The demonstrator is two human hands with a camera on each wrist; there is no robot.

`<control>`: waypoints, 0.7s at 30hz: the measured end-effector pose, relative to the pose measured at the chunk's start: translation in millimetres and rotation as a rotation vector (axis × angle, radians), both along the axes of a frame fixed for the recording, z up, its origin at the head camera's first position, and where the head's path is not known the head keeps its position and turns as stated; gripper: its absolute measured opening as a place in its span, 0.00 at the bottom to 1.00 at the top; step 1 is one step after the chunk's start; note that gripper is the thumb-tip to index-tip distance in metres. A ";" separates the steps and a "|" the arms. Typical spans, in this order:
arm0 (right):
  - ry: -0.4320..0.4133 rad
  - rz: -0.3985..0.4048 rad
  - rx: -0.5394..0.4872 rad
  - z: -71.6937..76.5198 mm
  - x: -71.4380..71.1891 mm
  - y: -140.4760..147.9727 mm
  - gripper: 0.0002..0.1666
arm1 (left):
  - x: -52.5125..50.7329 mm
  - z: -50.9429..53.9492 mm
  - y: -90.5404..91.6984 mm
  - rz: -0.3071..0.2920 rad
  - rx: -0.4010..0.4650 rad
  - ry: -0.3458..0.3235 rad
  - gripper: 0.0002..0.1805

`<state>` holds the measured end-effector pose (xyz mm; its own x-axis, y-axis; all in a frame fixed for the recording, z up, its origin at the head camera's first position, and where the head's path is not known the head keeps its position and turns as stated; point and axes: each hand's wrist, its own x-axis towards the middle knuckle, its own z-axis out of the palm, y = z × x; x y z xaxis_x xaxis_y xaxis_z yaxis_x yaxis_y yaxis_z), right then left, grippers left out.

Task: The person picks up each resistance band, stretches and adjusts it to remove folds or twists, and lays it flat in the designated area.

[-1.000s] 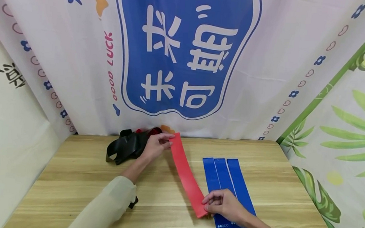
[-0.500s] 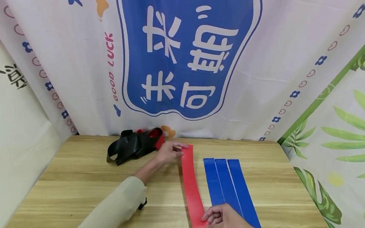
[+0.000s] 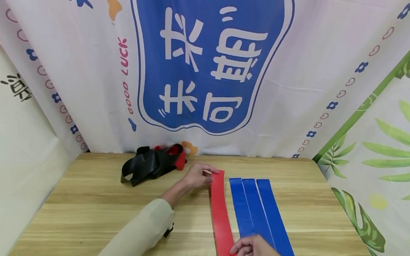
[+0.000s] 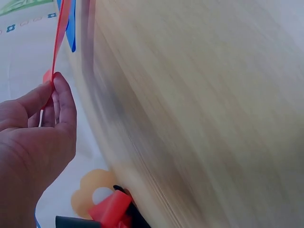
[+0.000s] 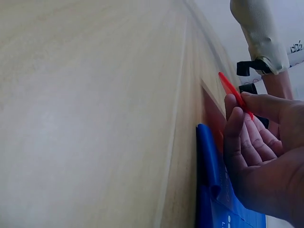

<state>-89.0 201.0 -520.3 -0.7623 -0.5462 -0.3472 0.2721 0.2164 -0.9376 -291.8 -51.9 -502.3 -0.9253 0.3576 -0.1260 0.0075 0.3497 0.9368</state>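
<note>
A flat red resistance band [image 3: 222, 216] stretches lengthwise between my hands, just above the table. My left hand [image 3: 197, 176] pinches its far end between thumb and fingers. The near end is gripped by my right hand [image 3: 259, 255], which hovers over the blue bands. In the right wrist view, the red band's end [image 5: 230, 89] sticks out between thumb and forefinger of the right hand [image 5: 261, 142]. Three blue resistance bands [image 3: 240, 202] lie side by side just right of the red one, their near ends partly hidden by the right hand.
A tangled heap of black bands [image 3: 149, 163] with some red band [image 3: 180, 161] among it lies at the table's back left. The wooden table [image 3: 114, 205] meets a printed cloth backdrop [image 3: 294, 82] at its far edge; more printed cloth hangs at both sides.
Both hands have brought the red band rightward and nearer to me, and lower. It now runs close along the left side of the blue bands. The heap at the back left has not moved.
</note>
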 end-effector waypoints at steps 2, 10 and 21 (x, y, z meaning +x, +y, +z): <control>-0.015 -0.013 0.025 0.0 1.4 -0.5 0.14 | 0.5 -0.8 2.4 -0.003 -0.010 0.005 0.20; -0.028 -0.055 0.167 -1.9 7.7 -1.3 0.13 | 3.3 -1.7 11.7 0.003 -0.021 -0.026 0.18; 0.012 -0.038 0.142 -2.1 8.7 5.1 0.12 | 3.3 -6.9 20.8 0.007 -0.070 -0.016 0.17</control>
